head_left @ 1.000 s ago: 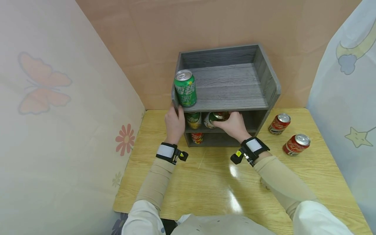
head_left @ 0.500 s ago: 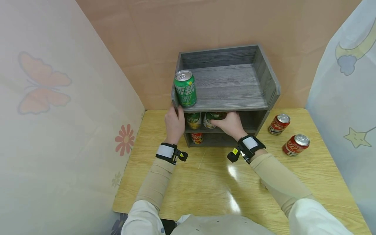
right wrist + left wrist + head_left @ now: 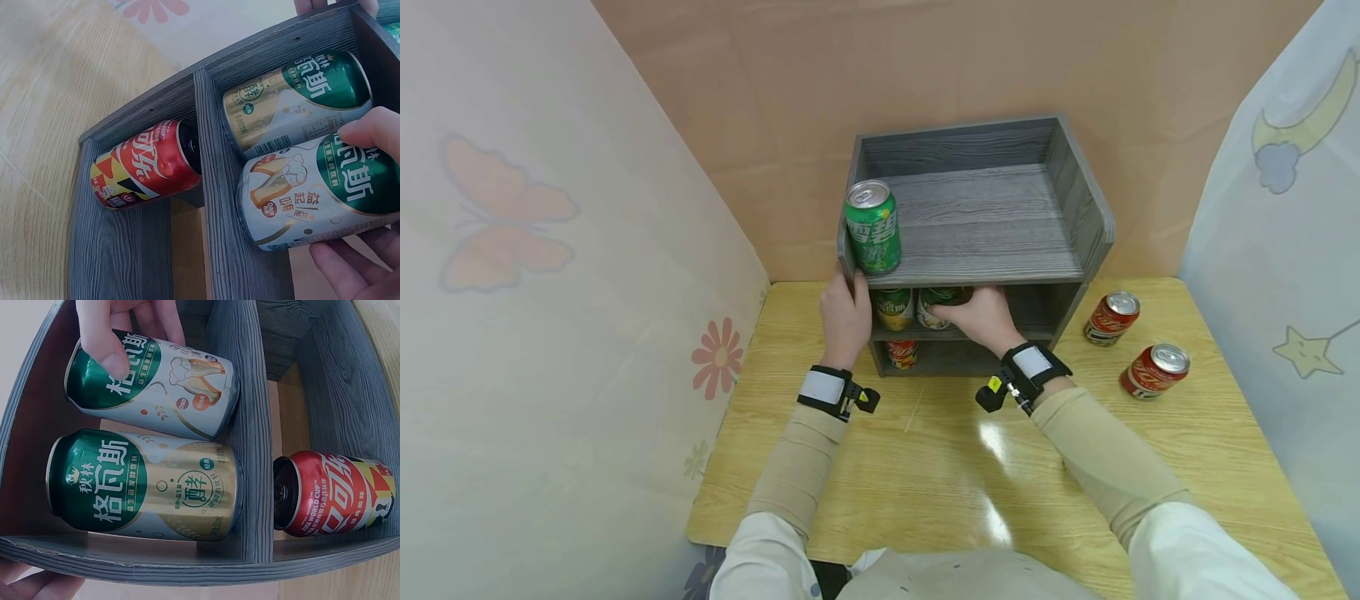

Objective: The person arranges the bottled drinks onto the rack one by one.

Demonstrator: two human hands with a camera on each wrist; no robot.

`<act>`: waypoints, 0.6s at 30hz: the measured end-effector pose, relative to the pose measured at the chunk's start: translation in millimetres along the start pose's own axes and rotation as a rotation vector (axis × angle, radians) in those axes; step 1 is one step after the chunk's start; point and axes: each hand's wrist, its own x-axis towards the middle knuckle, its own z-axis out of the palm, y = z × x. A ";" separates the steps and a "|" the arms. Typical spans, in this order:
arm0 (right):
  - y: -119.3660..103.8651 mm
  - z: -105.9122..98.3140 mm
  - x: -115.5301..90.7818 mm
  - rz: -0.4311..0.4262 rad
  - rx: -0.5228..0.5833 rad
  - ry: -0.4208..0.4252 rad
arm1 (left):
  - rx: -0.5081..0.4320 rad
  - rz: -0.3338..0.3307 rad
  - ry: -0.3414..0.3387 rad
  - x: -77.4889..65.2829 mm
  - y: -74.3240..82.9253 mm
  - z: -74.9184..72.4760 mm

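Observation:
My right hand (image 3: 988,318) reaches into the middle level of a grey wooden shelf (image 3: 992,200). It grips a white-and-green drink can (image 3: 294,194) near its top, thumb on the front and fingers behind. Just left of that can stands a gold-and-green drink can (image 3: 175,487), upright against the shelf's left side with a narrow gap at most between them. My left hand (image 3: 846,323) holds the front edge of the shelf's left side panel, thumb on the inner side. A green soda can (image 3: 874,229) stands on the top level, close above the left hand.
A red cola can (image 3: 337,494) stands at the left of the bottom level. To the shelf's right, two red cans, a farther one (image 3: 1112,318) and a nearer one (image 3: 1154,371), stand on the wooden table (image 3: 925,467). Printed cloth walls surround the table.
The right hand has slid the white-and-green can left along the middle level, close to the gold-and-green can, and the can now stands straighter. The left hand stays on the side panel.

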 end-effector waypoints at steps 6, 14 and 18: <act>0.7 2.3 1.0 -0.018 0.022 -0.006 | -0.006 0.004 0.002 -0.2 -1.0 0.3; 2.7 4.2 2.4 -0.021 0.012 -0.011 | -0.007 0.019 0.007 0.2 -0.8 0.7; 3.8 5.1 3.4 -0.023 0.004 0.004 | -0.004 0.023 0.008 0.4 -0.6 1.1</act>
